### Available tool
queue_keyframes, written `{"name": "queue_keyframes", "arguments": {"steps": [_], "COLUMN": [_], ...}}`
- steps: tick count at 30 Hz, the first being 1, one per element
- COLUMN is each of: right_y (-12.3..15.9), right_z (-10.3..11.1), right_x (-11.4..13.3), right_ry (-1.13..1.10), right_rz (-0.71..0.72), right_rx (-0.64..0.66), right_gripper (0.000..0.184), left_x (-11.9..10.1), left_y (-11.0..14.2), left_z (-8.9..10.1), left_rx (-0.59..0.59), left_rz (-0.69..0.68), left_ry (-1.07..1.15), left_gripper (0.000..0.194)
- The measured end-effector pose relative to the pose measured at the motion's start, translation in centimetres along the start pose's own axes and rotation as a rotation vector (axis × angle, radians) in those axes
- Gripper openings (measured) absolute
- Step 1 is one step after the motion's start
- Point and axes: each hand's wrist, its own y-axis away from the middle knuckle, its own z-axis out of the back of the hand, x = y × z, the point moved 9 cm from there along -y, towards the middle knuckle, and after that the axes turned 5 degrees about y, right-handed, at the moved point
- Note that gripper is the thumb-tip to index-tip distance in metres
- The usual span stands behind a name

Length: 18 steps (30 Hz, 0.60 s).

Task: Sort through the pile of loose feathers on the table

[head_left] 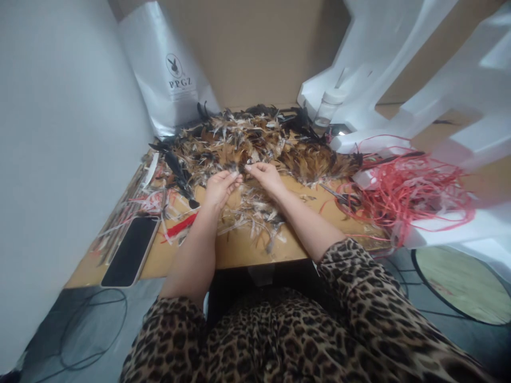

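Observation:
Both hands meet over the near side of a large heap of brown, black and white feathers [239,135]. My left hand [222,188] is closed in a pinch, thumb against the forefinger. Close beside it, my right hand [267,178] pinches too, thumb and forefinger pointing toward the left one. Whatever lies between the fingertips is too small to tell against the feathers behind. Below the hands, loose pale feather scraps [259,210] are scattered on the wooden table [247,252].
A phone [130,252] lies at the table's left. Tangled red strips [415,194] pile up at the right, with scissors [339,196] beside them. Behind stand a white bag [167,69] and a jar [329,106]. A round stool [463,284] is at lower right.

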Motion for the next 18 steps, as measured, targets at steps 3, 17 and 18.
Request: {"name": "queue_keyframes", "arguments": {"steps": [3,17,18], "right_y": [0.1,-0.1,-0.1], "right_z": [-1.3,-0.6,-0.6], "right_x": [-1.5,-0.9,-0.8], "right_ry": [-0.181,-0.192,-0.160], "right_rz": [-0.134,-0.062,-0.042], "right_rx": [0.066,0.031,0.026], "right_gripper": [0.037,0.029,0.028], "left_x": [0.3,2.1,2.2], "left_y": [0.1,0.4,0.5], "left_z": [-0.6,-0.1,-0.2], "left_rx": [0.035,-0.008,-0.009], "left_rz": [0.000,0.226,0.235], "left_ry": [-0.058,0.075,0.064], "left_gripper": [0.015,0.008,0.009]}}
